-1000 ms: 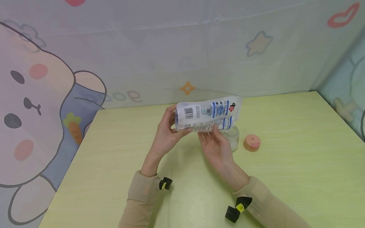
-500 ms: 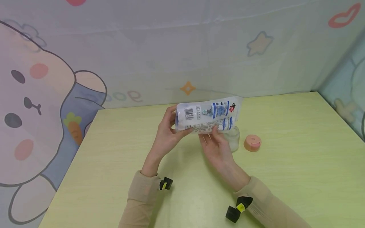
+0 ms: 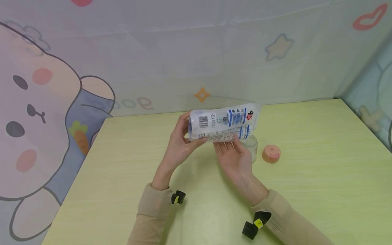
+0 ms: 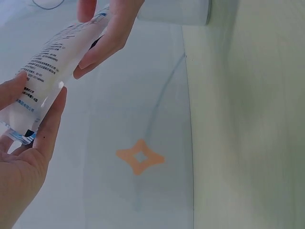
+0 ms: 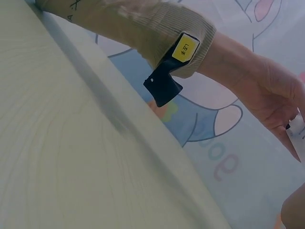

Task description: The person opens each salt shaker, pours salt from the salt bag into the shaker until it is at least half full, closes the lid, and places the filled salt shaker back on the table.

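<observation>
A white plastic pouch point(image 3: 220, 124) with blue print and a barcode is held up above the table, lying sideways. My left hand point(image 3: 180, 144) grips its left end, thumb in front and fingers behind. From below, my right hand point(image 3: 235, 158) holds the lower edge near the middle, thumb on the front and fingers going behind. The left wrist view shows the pouch point(image 4: 45, 78) slanting between both hands, its contents bulging pale through the film. Partly hidden behind the right hand and pouch stands a clear jar point(image 3: 252, 146). To its right lies an orange-pink round lid point(image 3: 271, 153).
The pale wood-grain table point(image 3: 318, 177) extends to a printed fabric backdrop point(image 3: 171, 61). On the left the backdrop shows a large cartoon animal. A black wrist camera point(image 3: 178, 197) sits at the left cuff, another black mount point(image 3: 254, 224) at the right cuff.
My right thumb has shifted slightly to the right along the pouch's lower edge, and the right palm shows more openly. Pouch, left hand, jar and lid stay almost where they were.
</observation>
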### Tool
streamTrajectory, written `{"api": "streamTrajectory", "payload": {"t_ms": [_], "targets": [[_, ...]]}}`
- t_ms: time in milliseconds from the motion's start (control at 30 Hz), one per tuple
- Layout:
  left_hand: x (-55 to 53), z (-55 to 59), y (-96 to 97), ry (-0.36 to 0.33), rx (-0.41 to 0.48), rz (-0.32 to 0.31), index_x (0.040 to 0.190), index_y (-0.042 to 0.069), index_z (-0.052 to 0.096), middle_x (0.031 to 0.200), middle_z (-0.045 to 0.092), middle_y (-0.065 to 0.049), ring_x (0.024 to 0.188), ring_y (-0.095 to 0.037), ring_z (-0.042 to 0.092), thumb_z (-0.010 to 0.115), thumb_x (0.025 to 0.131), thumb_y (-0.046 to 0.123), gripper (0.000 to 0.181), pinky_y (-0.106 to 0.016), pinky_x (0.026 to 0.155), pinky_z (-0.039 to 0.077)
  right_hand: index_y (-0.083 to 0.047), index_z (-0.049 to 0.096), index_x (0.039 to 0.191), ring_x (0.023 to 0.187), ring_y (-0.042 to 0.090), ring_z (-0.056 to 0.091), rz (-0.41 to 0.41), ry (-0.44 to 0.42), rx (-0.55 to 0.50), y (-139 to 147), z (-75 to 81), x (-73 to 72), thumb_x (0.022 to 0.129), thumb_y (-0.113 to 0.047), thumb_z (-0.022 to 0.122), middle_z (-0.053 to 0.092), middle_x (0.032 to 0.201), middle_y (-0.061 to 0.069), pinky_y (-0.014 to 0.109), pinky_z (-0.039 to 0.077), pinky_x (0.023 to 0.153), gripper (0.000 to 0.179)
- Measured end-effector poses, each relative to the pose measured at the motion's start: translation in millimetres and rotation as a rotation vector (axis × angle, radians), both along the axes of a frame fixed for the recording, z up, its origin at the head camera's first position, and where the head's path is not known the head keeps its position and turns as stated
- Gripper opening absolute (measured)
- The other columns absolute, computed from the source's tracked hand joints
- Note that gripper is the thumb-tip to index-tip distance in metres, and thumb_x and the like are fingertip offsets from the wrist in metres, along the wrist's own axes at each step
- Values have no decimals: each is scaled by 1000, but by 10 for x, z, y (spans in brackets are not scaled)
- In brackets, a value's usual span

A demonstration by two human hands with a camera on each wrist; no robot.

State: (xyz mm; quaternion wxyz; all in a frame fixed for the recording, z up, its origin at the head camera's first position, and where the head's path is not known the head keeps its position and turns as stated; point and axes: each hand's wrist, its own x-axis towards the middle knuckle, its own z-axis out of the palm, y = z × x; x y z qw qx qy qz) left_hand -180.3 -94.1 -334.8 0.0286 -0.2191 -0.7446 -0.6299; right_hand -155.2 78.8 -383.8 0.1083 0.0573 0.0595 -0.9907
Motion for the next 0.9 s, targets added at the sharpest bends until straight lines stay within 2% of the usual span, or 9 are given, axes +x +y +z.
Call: {"api": "streamTrajectory", "payload": {"t_ms": [233, 367, 600, 900], "targets": [[5, 7, -8, -8, -1, 5, 141, 20, 38, 129, 53, -12, 109, -24, 55, 70, 80, -9, 75, -30, 77, 58, -22, 41, 128, 128, 14, 44, 1, -20, -18, -7, 15, -13, 103, -25, 38, 55, 124, -1, 30, 25, 118, 25], [6, 3, -11, -10, -3, 8, 140, 20, 38, 129, 53, -12, 110, -24, 55, 70, 80, -8, 74, -31, 77, 58, -22, 43, 126, 124, 14, 48, 7, -25, -18, -6, 10, -19, 102, -25, 40, 58, 122, -1, 30, 25, 118, 24], [6, 3, -4, 7, -14, 18, 138, 18, 39, 124, 56, -14, 107, -25, 56, 71, 79, -8, 72, -32, 77, 59, -24, 45, 124, 118, 12, 53, 18, 17, 38, -5, 4, -9, 102, -26, 40, 60, 119, -4, 29, 22, 119, 23], [-2, 5, -8, 25, -33, 33, 137, 17, 40, 121, 58, -16, 104, -24, 57, 71, 80, -8, 70, -29, 76, 58, -24, 46, 123, 117, 12, 54, 21, 14, 29, -6, -7, -16, 101, -24, 42, 61, 117, -5, 28, 23, 119, 23]]}}
